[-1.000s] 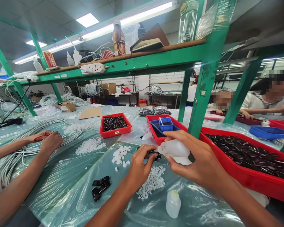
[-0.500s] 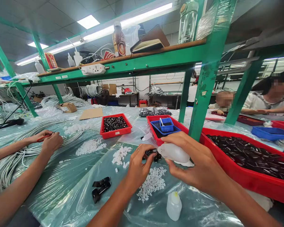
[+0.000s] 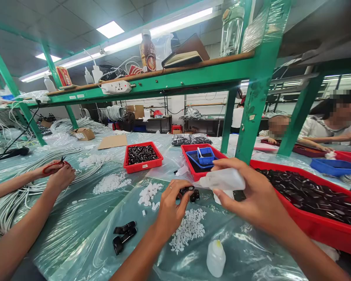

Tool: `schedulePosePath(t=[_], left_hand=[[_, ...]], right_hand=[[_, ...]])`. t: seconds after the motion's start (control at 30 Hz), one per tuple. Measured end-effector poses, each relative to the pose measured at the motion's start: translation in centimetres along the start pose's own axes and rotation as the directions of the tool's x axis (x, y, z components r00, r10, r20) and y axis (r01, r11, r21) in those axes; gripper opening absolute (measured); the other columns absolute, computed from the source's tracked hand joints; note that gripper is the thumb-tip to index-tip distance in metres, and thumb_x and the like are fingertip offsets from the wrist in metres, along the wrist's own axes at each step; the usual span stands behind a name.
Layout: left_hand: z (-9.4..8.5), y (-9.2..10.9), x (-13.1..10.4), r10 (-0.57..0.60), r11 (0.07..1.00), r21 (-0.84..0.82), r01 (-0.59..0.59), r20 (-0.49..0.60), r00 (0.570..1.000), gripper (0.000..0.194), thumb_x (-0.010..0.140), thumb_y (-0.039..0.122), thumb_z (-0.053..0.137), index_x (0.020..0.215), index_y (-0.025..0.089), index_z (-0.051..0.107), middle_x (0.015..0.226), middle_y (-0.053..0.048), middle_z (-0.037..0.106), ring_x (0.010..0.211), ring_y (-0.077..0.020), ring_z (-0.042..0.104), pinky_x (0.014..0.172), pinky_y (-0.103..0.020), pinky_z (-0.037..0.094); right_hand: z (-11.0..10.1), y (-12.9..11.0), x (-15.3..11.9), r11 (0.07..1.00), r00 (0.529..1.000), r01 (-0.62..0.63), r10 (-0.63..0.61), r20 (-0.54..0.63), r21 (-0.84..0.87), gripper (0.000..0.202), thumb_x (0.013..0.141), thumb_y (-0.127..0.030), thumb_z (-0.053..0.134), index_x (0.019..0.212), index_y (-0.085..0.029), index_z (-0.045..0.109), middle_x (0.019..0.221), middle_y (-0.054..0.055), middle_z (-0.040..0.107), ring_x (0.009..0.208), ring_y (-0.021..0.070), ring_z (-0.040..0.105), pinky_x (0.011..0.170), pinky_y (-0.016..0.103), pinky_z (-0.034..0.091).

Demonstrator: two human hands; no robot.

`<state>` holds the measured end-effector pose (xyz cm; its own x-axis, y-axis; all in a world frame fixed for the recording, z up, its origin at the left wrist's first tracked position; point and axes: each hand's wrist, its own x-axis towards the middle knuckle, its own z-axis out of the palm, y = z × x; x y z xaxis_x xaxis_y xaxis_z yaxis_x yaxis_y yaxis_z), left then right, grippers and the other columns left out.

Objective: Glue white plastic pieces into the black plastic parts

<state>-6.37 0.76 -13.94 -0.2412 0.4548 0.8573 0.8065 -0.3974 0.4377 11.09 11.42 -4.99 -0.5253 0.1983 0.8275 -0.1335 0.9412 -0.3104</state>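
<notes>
"Where do we have the squeeze bottle [image 3: 227,179]?"

"Nearly level over the tabletop [image 3: 90,218], grasped in our right fingers [image 3: 234,163]."

"And our left fingers [image 3: 179,183]?"

"They pinch a black part [image 3: 187,189] near the nozzle [image 3: 203,182]. Closer to us sit white pieces [image 3: 188,230] and a second bottle [image 3: 216,259]; beyond, a red tray [image 3: 157,164] of black pieces [image 3: 142,153]."

Long white tube light [image 3: 163,29] and bright square ceiling panel [image 3: 110,29] shine in grey tiled ceiling [image 3: 76,13]; below stands green metal shelf frame [image 3: 193,75].
</notes>
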Motion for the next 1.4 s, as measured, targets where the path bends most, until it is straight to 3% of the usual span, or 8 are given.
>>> schedulePosePath(t=[0.13, 0.23, 0.53, 0.97, 1.23, 1.4], left_hand=[[0.0, 0.0, 0.0, 0.005, 1.000, -0.013, -0.005, -0.001, 1.000, 0.013, 0.098, 0.016, 0.057, 0.108, 0.021, 0.064, 0.101, -0.006, 0.073, 0.093, -0.0185, 0.065, 0.070, -0.026, 0.052], [0.1, 0.0, 0.0, 0.030, 0.999, -0.012, -0.031, -0.029, 0.999, 0.014, 0.098, 0.014, 0.057, 0.108, 0.022, 0.064, 0.100, -0.005, 0.073, 0.093, -0.0181, 0.065, 0.071, -0.026, 0.052], [-0.1, -0.2, 0.1, 0.038, 0.999, 0.021, -0.036, -0.072, 0.997, 0.014, 0.098, 0.015, 0.057, 0.107, 0.022, 0.064, 0.099, -0.005, 0.072, 0.093, -0.0181, 0.064, 0.076, -0.028, 0.053], [0.0, 0.0, 0.0, 0.044, 0.999, 0.030, -0.043, -0.041, 0.998, 0.014, 0.099, 0.016, 0.055, 0.108, 0.022, 0.065, 0.100, -0.006, 0.072, 0.094, -0.0195, 0.065, 0.076, -0.030, 0.053], [-0.1, 0.0, 0.2, 0.084, 0.996, 0.038, -0.084, -0.012, 0.996, 0.018, 0.098, 0.011, 0.056, 0.111, 0.021, 0.064, 0.101, -0.006, 0.071, 0.096, -0.0184, 0.063, 0.079, -0.029, 0.052], [-0.1, 0.0, 0.1, 0.093, 0.995, 0.049, -0.093, -0.008, 0.996, 0.017, 0.098, 0.011, 0.055, 0.109, 0.021, 0.064, 0.100, -0.007, 0.071, 0.094, -0.0193, 0.063, 0.076, -0.030, 0.053]], right_hand=[[0.4, 1.9, 0.3, 0.913, 0.947, -0.291, 0.317, -0.050, 0.285, 0.037, 0.080, -0.038, 0.079, 0.110, -0.023, 0.063, 0.105, 0.007, 0.073, 0.086, 0.0219, 0.072, 0.068, 0.028, 0.061], [0.9, 2.6, 0.3, 0.842, 0.915, -0.367, 0.404, -0.013, 0.395, 0.039, 0.076, -0.042, 0.083, 0.104, -0.021, 0.064, 0.099, 0.006, 0.073, 0.084, 0.0209, 0.072, 0.068, 0.027, 0.061], [0.5, 2.1, 0.0, 0.887, 0.956, -0.286, 0.291, 0.041, 0.363, 0.021, 0.081, -0.029, 0.073, 0.099, -0.022, 0.064, 0.090, 0.004, 0.071, 0.070, 0.0168, 0.067, 0.056, 0.022, 0.055], [0.6, 1.4, -0.1, 0.934, 0.958, -0.269, 0.235, 0.163, 0.236, 0.026, 0.081, -0.024, 0.066, 0.107, -0.022, 0.060, 0.095, 0.003, 0.070, 0.073, 0.0160, 0.068, 0.060, 0.022, 0.056], [0.2, 0.4, 0.1, 0.985, 0.981, -0.120, 0.098, 0.167, 0.124, 0.026, 0.083, -0.017, 0.060, 0.108, -0.024, 0.058, 0.095, 0.000, 0.065, 0.073, 0.0138, 0.065, 0.063, 0.023, 0.053], [0.1, 0.1, 0.1, 1.000, 0.990, -0.009, 0.007, 0.142, 0.011, 0.028, 0.084, -0.016, 0.058, 0.110, -0.024, 0.057, 0.107, 0.003, 0.065, 0.091, 0.0186, 0.065, 0.074, 0.028, 0.053]])
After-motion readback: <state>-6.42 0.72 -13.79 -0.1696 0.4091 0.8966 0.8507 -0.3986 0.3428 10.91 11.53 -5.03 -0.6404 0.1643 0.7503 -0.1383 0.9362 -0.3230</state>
